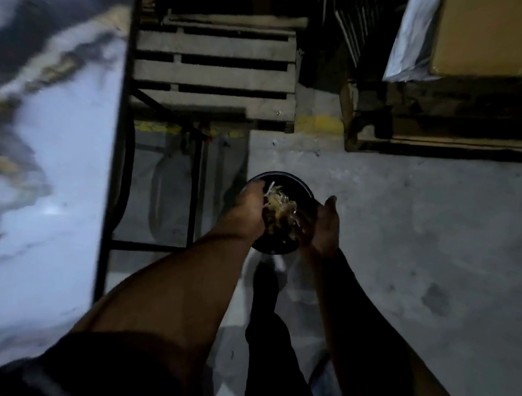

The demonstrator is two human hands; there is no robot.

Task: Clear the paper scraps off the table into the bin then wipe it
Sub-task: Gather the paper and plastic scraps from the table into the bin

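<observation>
A round black bin point(298, 182) stands on the concrete floor to the right of the table. Both my hands are over its mouth with a bundle of pale paper scraps point(279, 204) between them. My left hand point(251, 211) cups the scraps from the left side. My right hand point(326, 225) presses against them from the right with its fingers fairly straight. The white table point(43, 205) fills the left of the view, blurred, with more brownish scraps point(41, 77) lying across its far part.
A wooden pallet point(215, 72) lies on the floor beyond the table's end. A cardboard box point(497, 38) sits on another pallet point(446, 131) at the top right. Black metal table legs point(193, 189) stand left of the bin. My leg point(264, 323) is below it.
</observation>
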